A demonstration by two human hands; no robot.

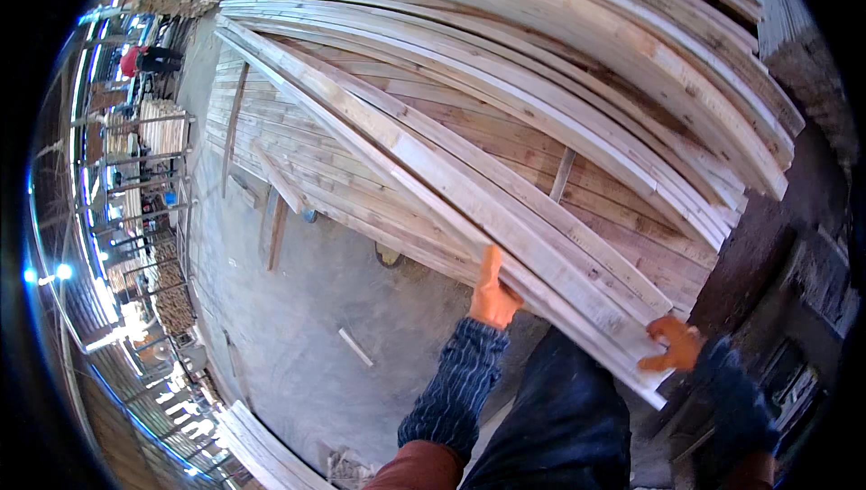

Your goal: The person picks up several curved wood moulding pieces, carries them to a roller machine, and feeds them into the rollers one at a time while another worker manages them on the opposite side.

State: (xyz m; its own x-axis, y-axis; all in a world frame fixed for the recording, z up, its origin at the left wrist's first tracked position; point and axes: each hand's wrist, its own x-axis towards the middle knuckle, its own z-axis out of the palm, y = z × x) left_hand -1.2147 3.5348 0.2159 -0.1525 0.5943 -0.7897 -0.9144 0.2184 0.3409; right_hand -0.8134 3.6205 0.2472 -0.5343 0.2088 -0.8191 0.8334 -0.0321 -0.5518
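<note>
Several long, pale wooden boards lie side by side, slanting from the far left to the near right. My left hand (pixel 496 299) grips the near edge of the outermost wooden board (pixel 570 326), thumb up along its side; its other fingers are hidden beneath. Close to the near ends, my right hand (pixel 673 346) has its fingers bent over a wider wooden board (pixel 532 254). Another narrow board (pixel 586 239) runs along the far side of that one. Beneath them all is a broad layer of planks (pixel 397 210).
Stacked long boards (pixel 577 16) curve across the back and right. On the grey floor (pixel 307 337) lie a small wood strip (pixel 355 346) and, at lower left, white boards (pixel 262 445). Far left, a person in red (pixel 132 61) stands near racks of timber (pixel 162 129).
</note>
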